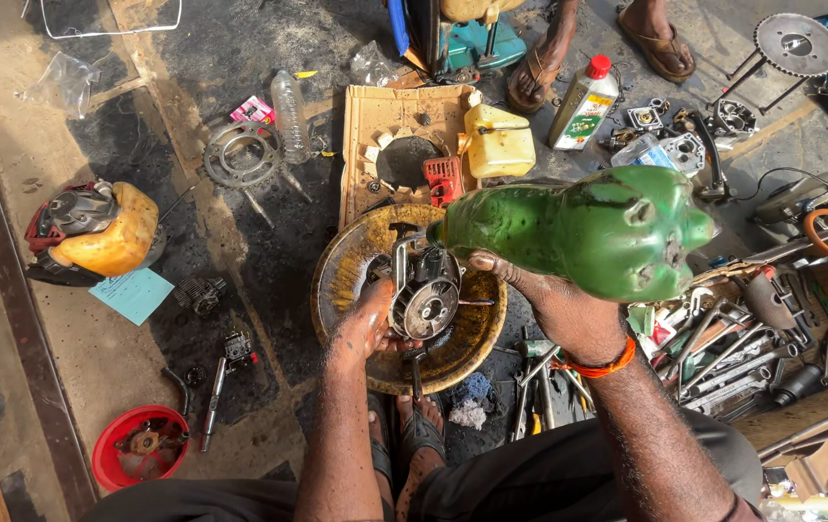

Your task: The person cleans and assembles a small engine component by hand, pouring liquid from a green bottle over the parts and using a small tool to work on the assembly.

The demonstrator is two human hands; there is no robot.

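My right hand (549, 304) grips a green plastic bottle (588, 230) tipped on its side, its mouth pointing left over a small grey engine part (424, 290). That metal part is held upright by my left hand (366, 324) above a round, rusty yellow metal pan (472, 338) on the floor. An orange band circles my right wrist. My sandalled feet show just below the pan.
Cardboard tray (366, 145) with a yellow tank (499, 143) and red part lies behind the pan. Sprocket (242, 155), clear bottle (290, 116), red bowl (139, 447) and yellow engine housing (95, 232) at left. Spanners fill a wooden box (820, 416) at right. Another person's feet (540, 77) stand at the top.
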